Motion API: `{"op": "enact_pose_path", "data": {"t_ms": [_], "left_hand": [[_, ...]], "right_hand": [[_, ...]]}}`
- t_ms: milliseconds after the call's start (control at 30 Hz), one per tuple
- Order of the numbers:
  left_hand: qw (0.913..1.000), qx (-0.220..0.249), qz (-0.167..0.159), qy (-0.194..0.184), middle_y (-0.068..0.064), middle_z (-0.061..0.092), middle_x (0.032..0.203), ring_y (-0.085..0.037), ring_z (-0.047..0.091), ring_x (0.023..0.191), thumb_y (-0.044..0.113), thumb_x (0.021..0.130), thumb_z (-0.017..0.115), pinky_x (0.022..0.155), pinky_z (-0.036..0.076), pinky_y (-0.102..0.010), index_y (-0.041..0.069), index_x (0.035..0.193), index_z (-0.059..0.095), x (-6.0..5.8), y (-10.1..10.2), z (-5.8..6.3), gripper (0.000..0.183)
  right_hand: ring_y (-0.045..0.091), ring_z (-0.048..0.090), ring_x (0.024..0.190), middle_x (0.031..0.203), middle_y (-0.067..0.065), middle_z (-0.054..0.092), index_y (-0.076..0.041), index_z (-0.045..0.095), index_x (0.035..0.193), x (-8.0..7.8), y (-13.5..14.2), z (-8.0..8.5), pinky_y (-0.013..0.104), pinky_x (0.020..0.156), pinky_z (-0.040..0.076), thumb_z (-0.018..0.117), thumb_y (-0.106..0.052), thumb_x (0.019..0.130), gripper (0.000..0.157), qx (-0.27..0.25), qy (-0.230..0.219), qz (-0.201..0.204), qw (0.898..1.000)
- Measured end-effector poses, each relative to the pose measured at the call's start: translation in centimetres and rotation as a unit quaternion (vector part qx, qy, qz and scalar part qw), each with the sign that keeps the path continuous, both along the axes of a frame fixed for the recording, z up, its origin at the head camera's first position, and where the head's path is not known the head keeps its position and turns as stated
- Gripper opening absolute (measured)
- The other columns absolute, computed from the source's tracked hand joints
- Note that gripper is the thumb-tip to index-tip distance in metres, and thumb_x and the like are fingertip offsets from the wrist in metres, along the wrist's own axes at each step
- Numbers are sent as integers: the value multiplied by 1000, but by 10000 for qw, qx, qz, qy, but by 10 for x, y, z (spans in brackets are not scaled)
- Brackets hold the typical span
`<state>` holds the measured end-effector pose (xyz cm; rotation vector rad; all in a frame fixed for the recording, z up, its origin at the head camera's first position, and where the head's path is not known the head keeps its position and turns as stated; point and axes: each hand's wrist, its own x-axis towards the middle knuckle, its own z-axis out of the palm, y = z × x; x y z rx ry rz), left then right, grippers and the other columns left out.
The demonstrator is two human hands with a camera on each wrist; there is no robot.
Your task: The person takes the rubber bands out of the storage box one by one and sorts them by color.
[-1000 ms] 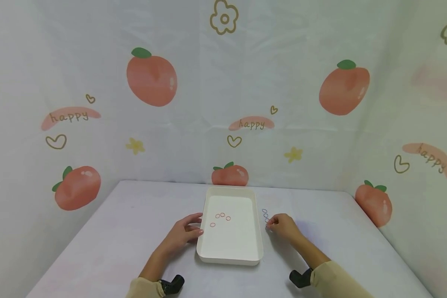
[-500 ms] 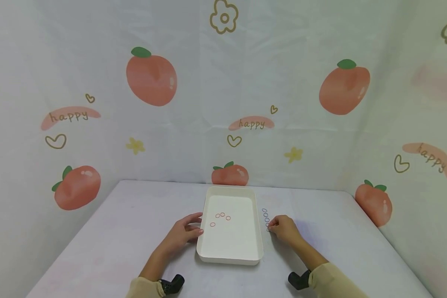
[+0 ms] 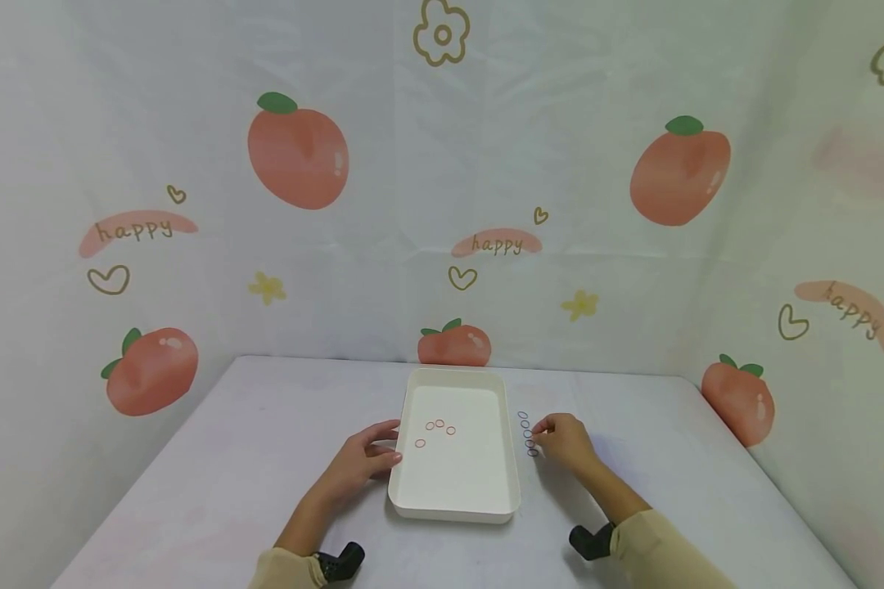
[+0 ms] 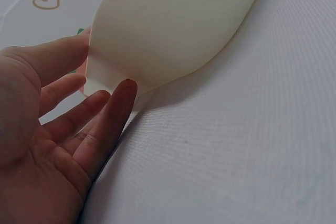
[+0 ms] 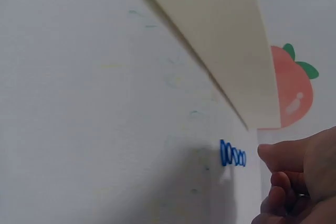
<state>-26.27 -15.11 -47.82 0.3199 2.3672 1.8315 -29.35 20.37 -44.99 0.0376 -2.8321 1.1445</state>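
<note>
A white rectangular tray (image 3: 457,491) lies on the table with several thin red rings (image 3: 420,447) inside it. My left hand (image 3: 364,454) touches the tray's left wall with extended fingers; in the left wrist view, the fingers (image 4: 107,124) lie along the tray's side (image 4: 168,30). Just right of the tray, several small blue rings (image 3: 533,456) form a row running away from me. Beside that row is my right hand (image 3: 563,442), its thumb (image 5: 278,155) pointing toward the blue rings (image 5: 223,153) and its other fingers bent. Nothing shows between its thumb and fingers.
The table (image 3: 265,466) has a white cover. A white curtain (image 3: 390,180) printed with peaches hangs behind the table and along its sides. A black wrist mount (image 3: 342,562) sits on the left sleeve, another black mount (image 3: 591,541) on the right.
My right hand has drawn back from the near end of the blue row and shifted slightly farther from me, leaving the nearest ring on the table in view. My left hand and the tray stay put.
</note>
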Motion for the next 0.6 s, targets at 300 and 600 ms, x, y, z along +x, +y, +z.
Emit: {"op": "enact_pose_path", "data": {"t_ms": [300, 600], "left_hand": [[10000, 0, -46, 1, -20, 52, 133, -28, 63, 105, 15, 89, 70, 81, 56, -37, 4, 143, 46, 0, 1, 0, 60], [10000, -28, 40, -66, -19, 52, 134, -28, 62, 107, 16, 89, 71, 82, 55, -38, 6, 143, 46, 0, 0, 2, 60]], "right_hand": [[19, 49, 70, 73, 4, 54, -3, 67, 85, -11, -1, 11, 29, 58, 40, 70, -2, 82, 4, -43, -149, -41, 9999], [22, 52, 76, 81, 7, 59, -2, 66, 91, -23, -19, 28, 30, 60, 45, 68, -8, 88, 7, -312, -186, -145, 9992]]}}
